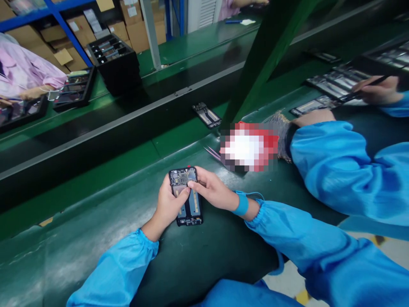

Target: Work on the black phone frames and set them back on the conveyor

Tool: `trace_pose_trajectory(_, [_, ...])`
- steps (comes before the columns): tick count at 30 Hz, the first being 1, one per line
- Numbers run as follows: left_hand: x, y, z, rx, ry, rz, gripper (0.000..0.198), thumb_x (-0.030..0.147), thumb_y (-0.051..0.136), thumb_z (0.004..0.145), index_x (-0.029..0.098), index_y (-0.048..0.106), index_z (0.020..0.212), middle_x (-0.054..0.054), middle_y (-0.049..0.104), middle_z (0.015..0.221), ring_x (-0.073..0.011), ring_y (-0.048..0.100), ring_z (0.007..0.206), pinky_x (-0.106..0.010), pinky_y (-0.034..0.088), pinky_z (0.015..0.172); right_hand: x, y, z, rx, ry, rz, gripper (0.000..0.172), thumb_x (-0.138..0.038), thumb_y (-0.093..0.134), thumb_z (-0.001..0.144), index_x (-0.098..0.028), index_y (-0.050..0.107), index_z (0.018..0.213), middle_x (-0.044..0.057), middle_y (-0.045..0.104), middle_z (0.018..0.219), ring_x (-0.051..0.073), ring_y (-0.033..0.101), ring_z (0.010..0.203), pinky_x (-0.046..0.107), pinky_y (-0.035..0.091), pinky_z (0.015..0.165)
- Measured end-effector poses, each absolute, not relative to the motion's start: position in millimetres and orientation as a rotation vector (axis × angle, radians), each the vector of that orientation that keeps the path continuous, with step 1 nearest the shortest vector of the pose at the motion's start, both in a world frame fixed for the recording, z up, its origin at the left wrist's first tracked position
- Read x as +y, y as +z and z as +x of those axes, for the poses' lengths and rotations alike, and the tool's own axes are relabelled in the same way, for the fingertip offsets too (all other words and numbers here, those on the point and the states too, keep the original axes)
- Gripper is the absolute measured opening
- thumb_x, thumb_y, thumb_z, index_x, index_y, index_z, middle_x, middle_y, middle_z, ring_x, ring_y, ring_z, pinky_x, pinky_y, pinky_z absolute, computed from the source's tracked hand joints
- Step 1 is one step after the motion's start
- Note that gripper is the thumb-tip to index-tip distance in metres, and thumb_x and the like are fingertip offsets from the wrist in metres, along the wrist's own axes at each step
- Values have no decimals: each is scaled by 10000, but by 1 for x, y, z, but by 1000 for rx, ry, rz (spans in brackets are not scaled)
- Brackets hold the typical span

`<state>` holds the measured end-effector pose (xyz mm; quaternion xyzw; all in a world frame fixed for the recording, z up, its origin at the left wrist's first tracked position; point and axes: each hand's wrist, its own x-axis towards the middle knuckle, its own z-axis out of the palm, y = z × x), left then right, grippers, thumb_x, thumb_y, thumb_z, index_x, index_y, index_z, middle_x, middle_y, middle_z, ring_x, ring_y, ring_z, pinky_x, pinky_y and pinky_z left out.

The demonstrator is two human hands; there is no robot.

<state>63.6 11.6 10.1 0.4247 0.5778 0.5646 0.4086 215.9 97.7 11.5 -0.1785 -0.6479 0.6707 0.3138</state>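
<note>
An opened phone frame (188, 209) with a circuit board at its top end is held just above or on the green work surface (124, 221). My left hand (168, 204) grips its left edge, the thumb lying across the middle. On the right, my right hand (214, 187) holds the upper edge, with the thumb on the lower part of the board. A blue band circles my right wrist. Beyond my right hand lie pointed tweezers (213, 153) beside a red, pixelated item (270, 147).
Another opened phone frame (207, 115) lies farther back by a green post (258, 64). At right, a co-worker's hand (378, 89) holds a tool over phone parts, a blue sleeve (332, 162) nearby. Black trays (118, 72) stand at back left near a person in pink.
</note>
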Motion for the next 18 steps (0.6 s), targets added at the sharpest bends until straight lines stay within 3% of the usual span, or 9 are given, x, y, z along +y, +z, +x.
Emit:
trace_pose_trajectory(6, [11, 5, 61, 1456, 1482, 1001, 409, 405, 730, 859, 193, 622, 1191, -73, 758, 1112, -202, 720, 983, -330, 577, 905, 95, 13, 213, -1645, 1865, -480, 377, -499, 673, 975, -206, 593, 1197, 72, 724, 1121, 250, 712, 1033, 431, 593, 963])
trace_pose_trajectory(18, [10, 14, 70, 1564, 1484, 1049, 343, 383, 726, 846, 192, 637, 1117, -47, 760, 1031, -190, 717, 918, -307, 573, 851, 89, 17, 213, -1582, 1835, -544, 253, -419, 663, 943, -211, 617, 1079, 32, 729, 1019, 232, 713, 945, 384, 583, 882])
